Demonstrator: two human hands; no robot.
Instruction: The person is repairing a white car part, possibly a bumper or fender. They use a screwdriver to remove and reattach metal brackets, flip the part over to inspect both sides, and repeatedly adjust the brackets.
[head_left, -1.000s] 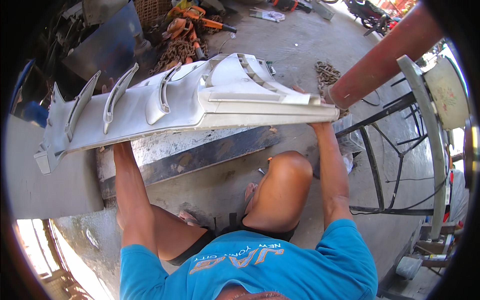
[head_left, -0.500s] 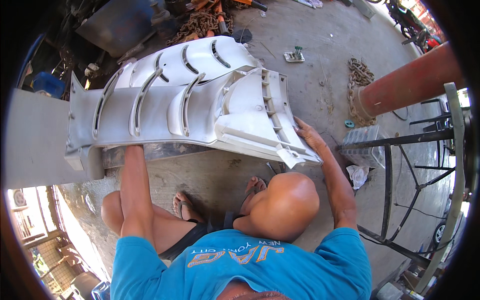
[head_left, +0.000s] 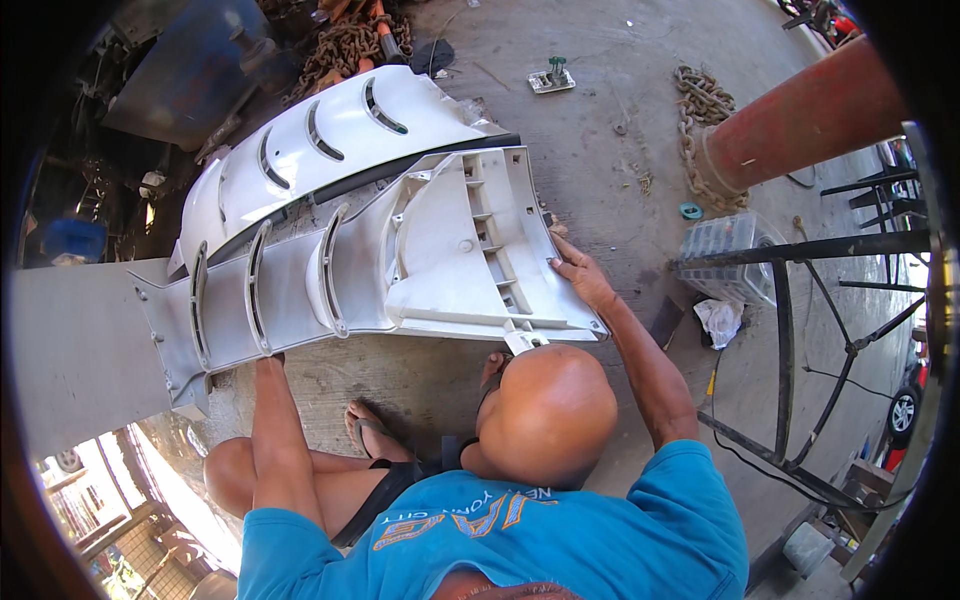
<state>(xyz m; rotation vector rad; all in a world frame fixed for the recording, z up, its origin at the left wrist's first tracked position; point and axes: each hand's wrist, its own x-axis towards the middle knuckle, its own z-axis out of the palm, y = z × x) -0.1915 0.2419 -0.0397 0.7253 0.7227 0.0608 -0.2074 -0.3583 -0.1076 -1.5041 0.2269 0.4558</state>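
A white moulded vehicle body panel (head_left: 430,290) lies across in front of my knees. Three long slots curve over its left part, and a ribbed recess with square openings runs down its right part. My right hand (head_left: 582,274) grips the panel's right edge, thumb on top and the other fingers partly out of sight. On the near edge at the left, my left hand (head_left: 270,361) reaches beneath the panel, its fingers hidden. Just beyond lies a second white slotted panel (head_left: 345,130), glossy side up.
At the far left stands a blue-grey bin (head_left: 185,75) beside a heap of rusty chain (head_left: 340,50). A red post (head_left: 800,115) with chain round its foot, a clear plastic box (head_left: 735,255) and a black metal frame (head_left: 785,360) are on the right. A small tray (head_left: 552,80) sits farther off.
The near panel has come lower and toward me, now lying flatter and apart from the far panel, with more of its ribbed part showing. Both my hands have moved with it.
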